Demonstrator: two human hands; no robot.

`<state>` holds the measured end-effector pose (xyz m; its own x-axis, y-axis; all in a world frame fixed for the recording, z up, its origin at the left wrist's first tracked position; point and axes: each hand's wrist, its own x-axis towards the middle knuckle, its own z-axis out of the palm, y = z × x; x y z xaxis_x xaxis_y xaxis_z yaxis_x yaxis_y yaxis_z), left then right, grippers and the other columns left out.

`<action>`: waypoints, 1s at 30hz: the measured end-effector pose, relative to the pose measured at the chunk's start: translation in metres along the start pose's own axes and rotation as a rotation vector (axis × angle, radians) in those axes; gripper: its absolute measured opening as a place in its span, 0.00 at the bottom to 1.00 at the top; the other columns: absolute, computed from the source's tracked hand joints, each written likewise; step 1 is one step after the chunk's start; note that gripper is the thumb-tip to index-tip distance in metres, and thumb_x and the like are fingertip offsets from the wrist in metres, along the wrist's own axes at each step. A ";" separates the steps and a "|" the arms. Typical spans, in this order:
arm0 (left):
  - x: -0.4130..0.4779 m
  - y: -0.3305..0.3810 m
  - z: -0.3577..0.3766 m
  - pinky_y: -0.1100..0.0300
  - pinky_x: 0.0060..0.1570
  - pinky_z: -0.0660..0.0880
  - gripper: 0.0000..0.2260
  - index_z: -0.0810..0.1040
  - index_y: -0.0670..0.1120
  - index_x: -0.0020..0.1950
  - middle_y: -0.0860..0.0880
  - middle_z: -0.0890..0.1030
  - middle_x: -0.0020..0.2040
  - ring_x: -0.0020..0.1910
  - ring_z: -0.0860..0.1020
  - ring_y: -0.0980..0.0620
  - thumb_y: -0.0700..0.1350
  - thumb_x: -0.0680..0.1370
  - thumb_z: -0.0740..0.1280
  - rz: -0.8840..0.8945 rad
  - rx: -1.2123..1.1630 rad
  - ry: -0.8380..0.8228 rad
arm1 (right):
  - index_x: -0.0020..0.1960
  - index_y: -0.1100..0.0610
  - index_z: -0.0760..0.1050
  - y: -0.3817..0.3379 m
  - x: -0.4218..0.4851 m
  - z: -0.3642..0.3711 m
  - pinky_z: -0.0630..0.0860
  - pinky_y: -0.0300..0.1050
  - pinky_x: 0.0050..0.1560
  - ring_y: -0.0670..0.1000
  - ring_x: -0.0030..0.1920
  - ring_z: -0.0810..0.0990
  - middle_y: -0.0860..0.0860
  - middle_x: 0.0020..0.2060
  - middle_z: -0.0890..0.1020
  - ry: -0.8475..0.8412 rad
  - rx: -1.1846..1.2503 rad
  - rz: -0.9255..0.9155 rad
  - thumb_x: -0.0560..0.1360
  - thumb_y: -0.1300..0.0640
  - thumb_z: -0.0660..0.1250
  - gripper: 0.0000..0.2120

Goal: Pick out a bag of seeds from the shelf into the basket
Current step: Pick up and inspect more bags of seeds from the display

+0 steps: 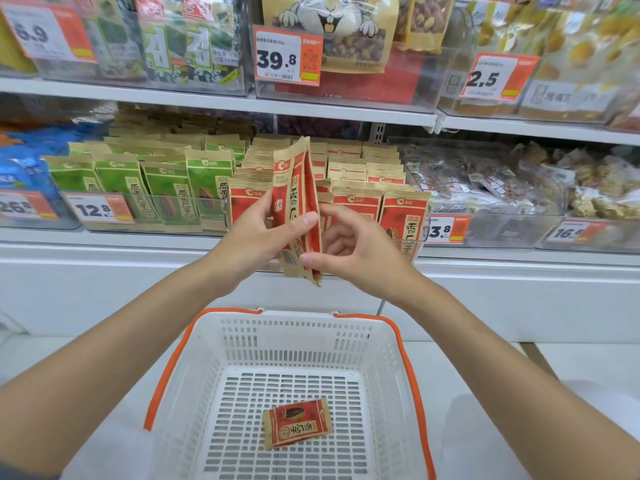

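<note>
Two hands held a red seed bag (297,202) just in front of the red-bag bin (363,202) on the shelf (207,102), at 12 o'clock from the basket. Left hand (256,237) pinched it with the thumb across the front face and fingers behind. Right hand (356,254) was curled narrow on the bag's right edge, thumb at the lower corner and index finger near mid-height. Held bag stood upright, long axis 12 to 6, turned almost edge-on to the camera. It may have been two packets pressed together; cannot tell. White basket (294,320) with orange handles sat at 6 o'clock from the hands, well apart and mouth up. One matching red bag (298,422) lay flat on the basket floor, long axis roughly 8 to 2. Green seed bags (166,188) filled the next bin, at 9 o'clock of the held bag, behind a 12.8 price tag (100,209). Judged: bag was clear of the shelf and the drop was not yet done. Both hands were about equally near, and the left had the fuller grip, so it would likely carry. Next move called for straight travel toward 6 o'clock and a release over the basket mouth. Risk was two stuck packets dropping together.
</note>
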<state>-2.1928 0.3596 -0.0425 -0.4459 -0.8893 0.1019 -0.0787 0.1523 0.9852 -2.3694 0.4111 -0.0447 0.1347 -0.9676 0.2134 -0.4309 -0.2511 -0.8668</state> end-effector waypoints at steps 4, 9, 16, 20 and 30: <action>0.001 -0.001 -0.003 0.44 0.57 0.80 0.18 0.77 0.59 0.63 0.45 0.83 0.58 0.54 0.84 0.49 0.53 0.74 0.73 -0.069 -0.014 -0.037 | 0.70 0.45 0.70 0.005 0.003 -0.003 0.81 0.52 0.56 0.47 0.50 0.83 0.47 0.49 0.83 0.043 0.029 0.009 0.74 0.47 0.74 0.26; -0.002 -0.007 -0.002 0.41 0.58 0.79 0.33 0.70 0.56 0.73 0.46 0.83 0.59 0.56 0.83 0.48 0.48 0.70 0.78 -0.174 -0.103 -0.167 | 0.75 0.39 0.62 0.005 0.008 -0.015 0.75 0.52 0.66 0.46 0.66 0.75 0.50 0.68 0.75 0.110 0.224 0.103 0.71 0.37 0.72 0.37; -0.001 -0.009 0.000 0.48 0.48 0.82 0.24 0.75 0.53 0.67 0.44 0.83 0.54 0.48 0.84 0.47 0.46 0.70 0.71 -0.203 -0.217 -0.265 | 0.68 0.39 0.68 0.007 0.009 -0.018 0.74 0.55 0.67 0.47 0.62 0.80 0.47 0.58 0.84 0.071 0.351 0.098 0.72 0.46 0.72 0.26; 0.001 -0.010 0.001 0.51 0.46 0.82 0.24 0.74 0.52 0.69 0.41 0.83 0.56 0.50 0.83 0.45 0.45 0.74 0.73 -0.212 -0.227 -0.277 | 0.70 0.42 0.68 0.009 0.009 -0.020 0.76 0.51 0.65 0.45 0.61 0.80 0.47 0.58 0.83 0.059 0.319 0.099 0.74 0.46 0.69 0.26; 0.018 0.008 -0.012 0.58 0.50 0.82 0.13 0.78 0.50 0.67 0.51 0.85 0.56 0.55 0.84 0.51 0.43 0.83 0.62 -0.053 0.041 -0.160 | 0.58 0.49 0.73 -0.006 0.032 -0.050 0.81 0.45 0.45 0.51 0.52 0.84 0.52 0.52 0.85 0.186 0.072 0.010 0.79 0.61 0.67 0.11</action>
<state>-2.1907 0.3393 -0.0310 -0.5763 -0.8169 0.0229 -0.1408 0.1269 0.9819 -2.4071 0.3809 -0.0101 -0.0391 -0.9596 0.2785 -0.3651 -0.2458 -0.8979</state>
